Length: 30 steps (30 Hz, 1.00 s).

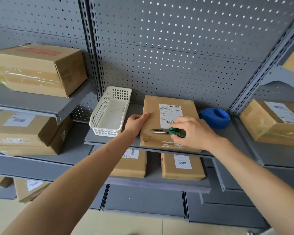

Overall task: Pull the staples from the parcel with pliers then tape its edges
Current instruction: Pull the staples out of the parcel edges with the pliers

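A flat brown cardboard parcel (pixel 153 112) with a white shipping label lies on the grey shelf (pixel 227 138). My left hand (pixel 136 123) grips its left edge, thumb on top. My right hand (pixel 192 133) holds green-handled needle-nose pliers (pixel 161 131) above the parcel's near part, jaws pointing left and slightly parted. A blue tape dispenser (pixel 215 117) stands just right of the parcel. Torn tape residue shows on the parcel's near edge.
A white plastic basket (pixel 98 116) sits left of the parcel with a few thin metal pieces inside. Other cardboard boxes fill the shelves left (pixel 39 68), right (pixel 270 121) and below (pixel 182 167). A grey pegboard wall (pixel 176 56) backs the shelf.
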Each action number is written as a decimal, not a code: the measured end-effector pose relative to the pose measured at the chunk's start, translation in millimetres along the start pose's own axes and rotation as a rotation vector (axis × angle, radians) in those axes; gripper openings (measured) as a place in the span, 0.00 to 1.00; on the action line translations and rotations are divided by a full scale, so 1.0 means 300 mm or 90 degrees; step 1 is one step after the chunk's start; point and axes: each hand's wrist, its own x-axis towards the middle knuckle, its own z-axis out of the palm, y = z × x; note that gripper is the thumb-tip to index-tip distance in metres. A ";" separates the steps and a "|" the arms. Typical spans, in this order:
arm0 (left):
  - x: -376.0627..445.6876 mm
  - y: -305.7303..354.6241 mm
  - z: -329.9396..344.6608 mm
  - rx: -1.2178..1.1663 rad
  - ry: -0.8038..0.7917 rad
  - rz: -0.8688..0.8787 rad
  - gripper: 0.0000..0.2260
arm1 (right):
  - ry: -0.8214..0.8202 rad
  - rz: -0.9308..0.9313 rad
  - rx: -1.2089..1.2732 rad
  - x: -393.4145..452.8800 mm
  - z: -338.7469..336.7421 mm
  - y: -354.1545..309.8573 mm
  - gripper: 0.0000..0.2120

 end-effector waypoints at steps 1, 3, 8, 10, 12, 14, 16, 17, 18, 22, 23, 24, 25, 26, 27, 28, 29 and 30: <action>0.002 -0.002 -0.001 0.001 -0.002 0.003 0.24 | 0.001 -0.003 0.000 0.002 0.000 -0.002 0.16; 0.003 -0.005 -0.002 0.003 -0.003 0.007 0.25 | -0.003 -0.009 -0.001 0.005 0.002 -0.006 0.16; -0.003 0.003 0.000 0.006 -0.002 0.007 0.23 | 0.000 -0.007 0.011 0.015 -0.002 -0.014 0.15; -0.006 0.004 0.001 0.005 -0.003 0.007 0.23 | -0.003 -0.005 0.015 0.018 -0.005 -0.016 0.15; -0.010 0.007 0.001 0.000 -0.004 0.005 0.23 | -0.007 -0.001 0.021 0.020 -0.009 -0.017 0.15; -0.012 0.008 0.001 -0.004 -0.004 0.004 0.23 | -0.012 -0.001 0.021 0.022 -0.012 -0.017 0.14; -0.010 0.007 0.002 -0.006 -0.004 0.003 0.24 | -0.014 -0.004 0.021 0.024 -0.013 -0.017 0.14; -0.010 0.007 0.002 -0.006 -0.003 0.002 0.23 | -0.014 -0.005 0.022 0.025 -0.013 -0.015 0.13; -0.009 0.007 0.002 -0.005 -0.002 0.003 0.23 | -0.013 -0.005 0.024 0.027 -0.013 -0.014 0.13; -0.009 0.007 0.000 -0.007 -0.004 0.004 0.23 | -0.012 -0.006 0.040 0.031 -0.009 -0.007 0.12; -0.012 0.008 0.001 -0.008 -0.005 0.004 0.24 | -0.013 -0.006 0.039 0.032 -0.006 -0.005 0.12; -0.014 0.009 0.001 -0.009 -0.006 0.003 0.24 | -0.012 -0.003 0.038 0.033 -0.004 -0.005 0.13; -0.016 0.009 0.001 -0.011 -0.007 0.003 0.25 | -0.010 0.000 0.036 0.033 -0.001 -0.005 0.13; -0.017 0.011 0.001 -0.011 -0.007 0.004 0.24 | -0.007 0.001 0.036 0.035 0.001 -0.005 0.13; -0.018 0.011 0.001 -0.011 -0.007 0.004 0.24 | -0.004 0.002 0.039 0.035 0.002 -0.006 0.12; -0.017 0.011 0.002 -0.010 -0.006 0.005 0.24 | 0.000 0.003 0.046 0.036 0.003 -0.006 0.12; -0.015 0.010 0.002 -0.009 -0.006 0.004 0.25 | 0.003 0.003 0.052 0.036 0.003 -0.006 0.11; -0.015 0.010 0.002 -0.008 -0.006 0.005 0.25 | 0.006 0.003 0.058 0.037 0.003 -0.006 0.11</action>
